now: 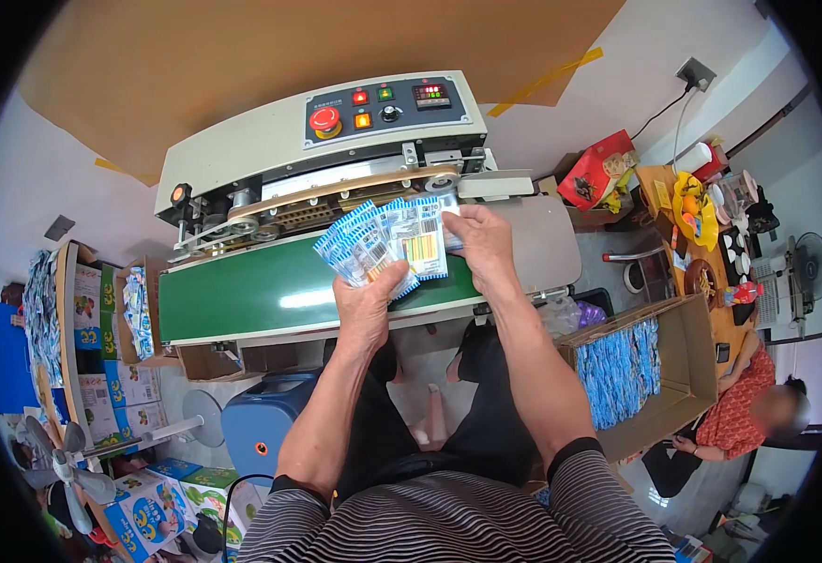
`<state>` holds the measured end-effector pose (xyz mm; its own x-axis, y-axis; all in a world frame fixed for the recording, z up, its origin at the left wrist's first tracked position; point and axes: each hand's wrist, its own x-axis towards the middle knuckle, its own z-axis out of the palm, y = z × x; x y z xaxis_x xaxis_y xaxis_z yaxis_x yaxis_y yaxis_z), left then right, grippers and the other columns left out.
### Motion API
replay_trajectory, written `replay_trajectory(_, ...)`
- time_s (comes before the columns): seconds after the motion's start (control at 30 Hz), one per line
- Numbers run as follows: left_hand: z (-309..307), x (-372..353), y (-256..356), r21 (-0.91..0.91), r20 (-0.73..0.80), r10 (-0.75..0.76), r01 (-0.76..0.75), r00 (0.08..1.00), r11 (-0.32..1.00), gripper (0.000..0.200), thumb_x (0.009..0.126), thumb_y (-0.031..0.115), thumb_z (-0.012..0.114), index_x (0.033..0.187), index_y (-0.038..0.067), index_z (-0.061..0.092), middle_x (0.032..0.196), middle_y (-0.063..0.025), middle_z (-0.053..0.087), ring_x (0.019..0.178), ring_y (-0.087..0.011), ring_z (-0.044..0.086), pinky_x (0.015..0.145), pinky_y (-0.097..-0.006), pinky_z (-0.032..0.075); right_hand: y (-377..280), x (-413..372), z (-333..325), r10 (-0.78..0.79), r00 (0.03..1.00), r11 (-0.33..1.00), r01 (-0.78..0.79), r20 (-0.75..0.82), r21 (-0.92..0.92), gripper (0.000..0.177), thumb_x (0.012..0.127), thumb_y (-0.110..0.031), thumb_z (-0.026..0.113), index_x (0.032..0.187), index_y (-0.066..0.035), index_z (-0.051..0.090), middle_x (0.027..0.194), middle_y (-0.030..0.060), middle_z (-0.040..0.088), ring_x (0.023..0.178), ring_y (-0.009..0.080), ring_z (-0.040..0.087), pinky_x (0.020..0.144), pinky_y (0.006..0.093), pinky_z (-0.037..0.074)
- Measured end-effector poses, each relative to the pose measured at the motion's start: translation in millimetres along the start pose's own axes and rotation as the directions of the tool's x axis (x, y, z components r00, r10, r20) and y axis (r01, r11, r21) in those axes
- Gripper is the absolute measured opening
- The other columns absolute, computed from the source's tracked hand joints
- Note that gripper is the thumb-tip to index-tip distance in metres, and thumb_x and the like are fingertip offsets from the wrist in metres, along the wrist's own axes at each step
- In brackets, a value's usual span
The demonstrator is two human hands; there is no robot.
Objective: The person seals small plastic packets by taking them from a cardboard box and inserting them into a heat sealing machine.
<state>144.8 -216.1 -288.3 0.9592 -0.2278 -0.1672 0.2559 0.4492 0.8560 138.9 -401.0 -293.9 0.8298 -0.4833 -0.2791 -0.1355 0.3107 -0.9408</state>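
Several blue-and-white packets (367,246) are fanned out in my left hand (370,293), whose thumb presses on their front. My right hand (476,241) pinches the right edge of the rightmost packet (422,242), which shows a barcode and coloured stripes. Both hands are over the green conveyor belt (233,293), just in front of the brown band (336,194) of a sealing machine (242,159). The packets' striped top edges point toward the machine. The tips of my left fingers are hidden behind the packets.
An open carton (692,361) of blue packets stands at the right, with a seated person (734,403) beyond it. A blue stool-like box (270,422) is below the belt at the left. Cartons (73,319) and a fan (73,464) stand at far left.
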Motion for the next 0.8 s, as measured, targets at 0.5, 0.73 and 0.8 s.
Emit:
replay_trajectory(0.5, 19, -9, -1, 0.04, 0.067, -0.031, 0.028, 0.997, 0.999, 0.04, 0.083, 0.001, 0.082, 0.119, -0.001, 0.067, 0.112, -0.0092, 0.073, 0.096, -0.0169, 0.071, 0.087, -0.0319, 0.058, -2, -59, -11, -0.172, 0.959, 0.982, 0.15, 0.225, 0.11, 0.03, 0.104, -0.023, 0.064, 0.12, 0.002, 0.064, 0.108, 0.0112, 0.074, 0.093, 0.0165, 0.073, 0.082, 0.0352, 0.062)
replay_trajectory(0.73, 19, -8, 3, -0.038, 0.028, -0.052, 0.053, 0.998, 0.998, 0.04, 0.083, 0.001, 0.082, 0.12, -0.001, 0.066, 0.112, -0.0092, 0.073, 0.096, -0.017, 0.071, 0.087, -0.0321, 0.058, 2, -57, -11, -0.171, 0.965, 0.958, 0.116, 0.198, 0.263, 0.025, 0.105, -0.021, 0.06, 0.12, -0.001, 0.062, 0.107, 0.0101, 0.073, 0.092, 0.0165, 0.073, 0.077, 0.0344, 0.064)
replay_trajectory(0.8, 16, -7, 4, -0.042, 0.025, -0.051, 0.052, 0.998, 0.998, 0.04, 0.083, 0.001, 0.082, 0.12, -0.001, 0.066, 0.112, -0.0093, 0.073, 0.096, -0.0171, 0.071, 0.087, -0.0322, 0.058, 3, -56, -12, -0.157, 0.969, 0.942, 0.09, 0.189, 0.323, 0.024, 0.105, -0.021, 0.059, 0.119, -0.001, 0.061, 0.107, 0.0108, 0.073, 0.092, 0.0177, 0.073, 0.077, 0.0343, 0.064)
